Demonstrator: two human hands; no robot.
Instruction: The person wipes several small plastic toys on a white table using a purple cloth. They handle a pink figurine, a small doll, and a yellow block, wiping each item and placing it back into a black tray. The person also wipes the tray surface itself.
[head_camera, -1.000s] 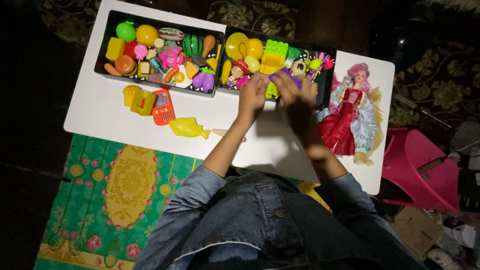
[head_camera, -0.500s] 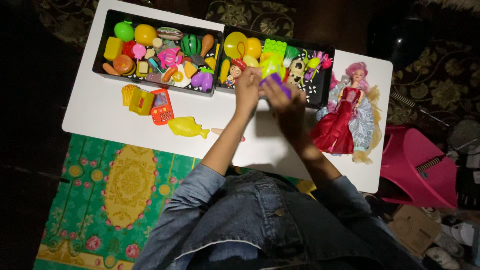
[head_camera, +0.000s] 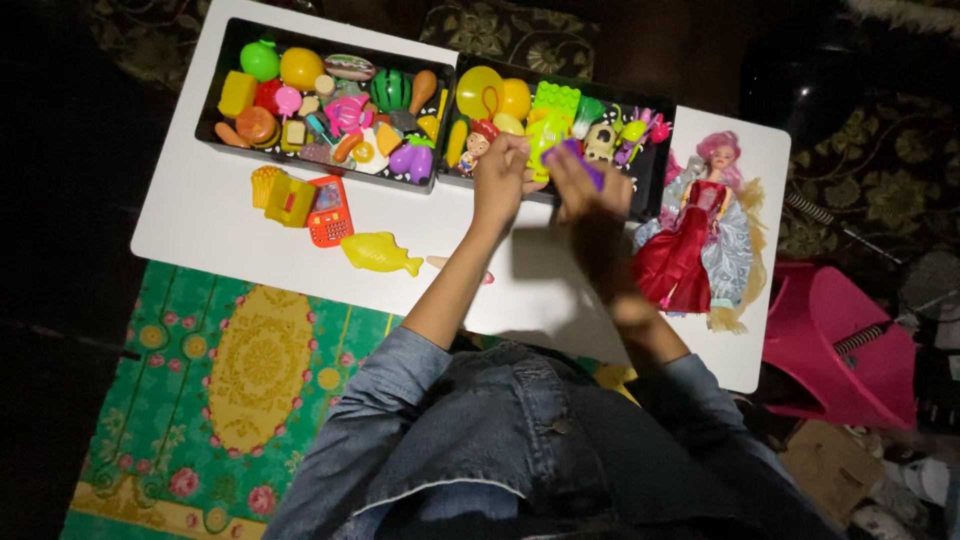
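Together over the right tray's (head_camera: 648, 185) front edge, left hand (head_camera: 500, 180) steadies the green toy (head_camera: 545, 140) while right hand (head_camera: 585, 185) pinches the purple piece (head_camera: 585, 162); keep both grips firm

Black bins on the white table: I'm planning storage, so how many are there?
2. The left black bin sits at the table's far edge, full of toy food; the right black bin stands beside it, touching or nearly so, partly hidden by the hands.

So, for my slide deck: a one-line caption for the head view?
Left hand and right hand grip a purple-and-green toy above the right toy bin.
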